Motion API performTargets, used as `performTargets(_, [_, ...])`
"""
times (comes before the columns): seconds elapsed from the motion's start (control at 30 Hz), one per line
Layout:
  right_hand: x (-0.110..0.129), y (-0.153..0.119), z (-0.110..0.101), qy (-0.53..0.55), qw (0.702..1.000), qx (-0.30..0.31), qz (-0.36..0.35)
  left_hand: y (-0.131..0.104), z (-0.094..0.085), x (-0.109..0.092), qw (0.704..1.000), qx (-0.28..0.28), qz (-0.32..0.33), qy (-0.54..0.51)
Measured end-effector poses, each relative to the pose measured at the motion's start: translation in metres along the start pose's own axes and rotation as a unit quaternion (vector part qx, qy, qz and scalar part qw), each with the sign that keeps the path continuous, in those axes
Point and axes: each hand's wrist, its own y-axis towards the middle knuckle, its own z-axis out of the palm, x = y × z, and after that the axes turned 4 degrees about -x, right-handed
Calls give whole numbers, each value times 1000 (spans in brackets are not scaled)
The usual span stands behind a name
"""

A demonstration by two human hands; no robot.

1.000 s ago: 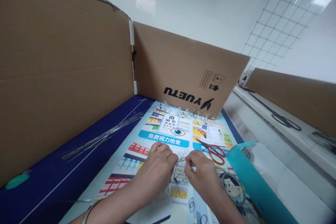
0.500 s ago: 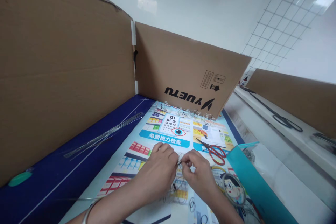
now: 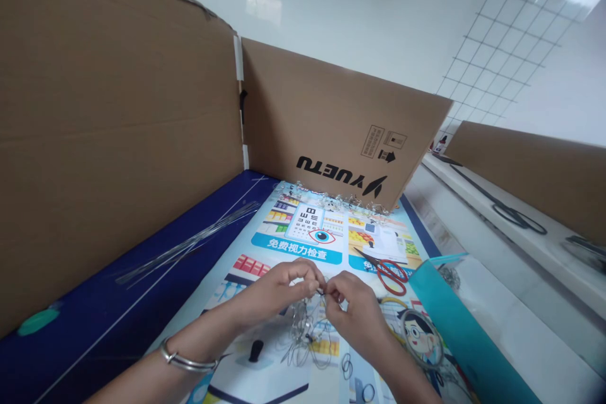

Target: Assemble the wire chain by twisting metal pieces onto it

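In the head view, your two bare hands meet at the lower centre of the frame. Your left hand [image 3: 271,291] pinches a strand of the wire tangle [image 3: 302,323] between thumb and forefinger; your right hand [image 3: 354,304] pinches it just beside. That single tangle spreads below your fingertips. One bracelet [image 3: 189,364] circles your left wrist. One pair of red-handled scissors [image 3: 392,276] lies right of centre, one teal box [image 3: 461,322] sits lower right, and one green object [image 3: 38,322] lies lower left.
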Motion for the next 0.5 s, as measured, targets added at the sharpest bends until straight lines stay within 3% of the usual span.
performTargets(0.13, [1, 1, -1, 33, 999, 7, 4, -2, -1, 8, 999, 9, -20, -41])
performTargets(0.5, [7, 0, 4, 151, 987, -13, 57, -1, 0, 8, 998, 24, -49, 36])
